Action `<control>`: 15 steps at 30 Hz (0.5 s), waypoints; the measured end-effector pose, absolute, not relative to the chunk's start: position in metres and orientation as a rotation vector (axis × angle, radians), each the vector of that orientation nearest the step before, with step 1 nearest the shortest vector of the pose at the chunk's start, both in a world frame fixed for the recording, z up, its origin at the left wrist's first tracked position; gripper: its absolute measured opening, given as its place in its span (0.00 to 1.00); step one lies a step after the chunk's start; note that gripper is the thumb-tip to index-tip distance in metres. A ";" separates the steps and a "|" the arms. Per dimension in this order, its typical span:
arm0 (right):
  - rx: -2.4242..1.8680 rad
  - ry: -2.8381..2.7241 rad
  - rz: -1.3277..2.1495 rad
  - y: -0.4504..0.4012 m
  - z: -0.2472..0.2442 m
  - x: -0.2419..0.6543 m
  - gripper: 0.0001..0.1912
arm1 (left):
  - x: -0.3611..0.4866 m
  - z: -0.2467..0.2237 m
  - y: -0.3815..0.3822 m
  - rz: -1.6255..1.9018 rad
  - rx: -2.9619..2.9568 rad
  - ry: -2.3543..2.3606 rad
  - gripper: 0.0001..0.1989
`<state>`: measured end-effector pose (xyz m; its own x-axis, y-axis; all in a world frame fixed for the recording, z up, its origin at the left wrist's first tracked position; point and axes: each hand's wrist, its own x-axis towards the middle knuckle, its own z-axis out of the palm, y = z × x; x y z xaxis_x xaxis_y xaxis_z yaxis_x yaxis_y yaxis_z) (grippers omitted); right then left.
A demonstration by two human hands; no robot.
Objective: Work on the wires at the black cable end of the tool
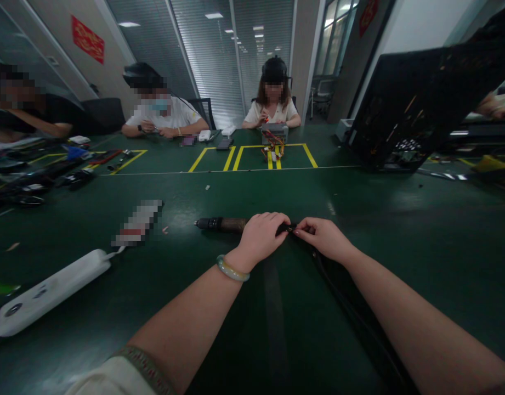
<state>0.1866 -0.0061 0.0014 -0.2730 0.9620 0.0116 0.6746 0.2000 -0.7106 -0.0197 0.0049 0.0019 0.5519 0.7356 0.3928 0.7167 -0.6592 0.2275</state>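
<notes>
A slim, dark power tool (231,225) lies sideways on the green table, its brown barrel and narrow metal tip pointing left. My left hand (264,233) curls over its right end, hiding that part, with thumb and fingers closed on it. Just to the right, my right hand (324,236) has its fingertips pinched together at the tool's tail, close to the left fingertips. The small piece between those fingertips is too dark to make out. From beneath my right hand a black cord (338,296) runs down toward the table's near edge.
A white power strip (55,293) lies at left, beside a blurred-out flat object (137,224). Dark tools and cables (71,170) crowd the far left. A black computer case (404,109) stands at right. Across the table, a person handles a metal box with wires (274,133); other people sit left.
</notes>
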 end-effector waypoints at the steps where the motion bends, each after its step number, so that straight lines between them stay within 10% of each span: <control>1: -1.523 -2.023 0.833 -0.006 0.001 0.187 0.08 | -0.020 0.002 0.005 0.721 2.725 1.293 0.08; 15: -1.506 -2.035 0.807 -0.005 -0.002 0.188 0.09 | -0.022 0.002 0.006 0.708 2.754 1.210 0.05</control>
<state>0.1875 -0.0046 -0.0023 -0.2799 0.9595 0.0323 0.6767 0.2210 -0.7023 -0.0217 0.0064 0.0020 0.5886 0.7092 0.3880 0.6856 -0.6923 0.2252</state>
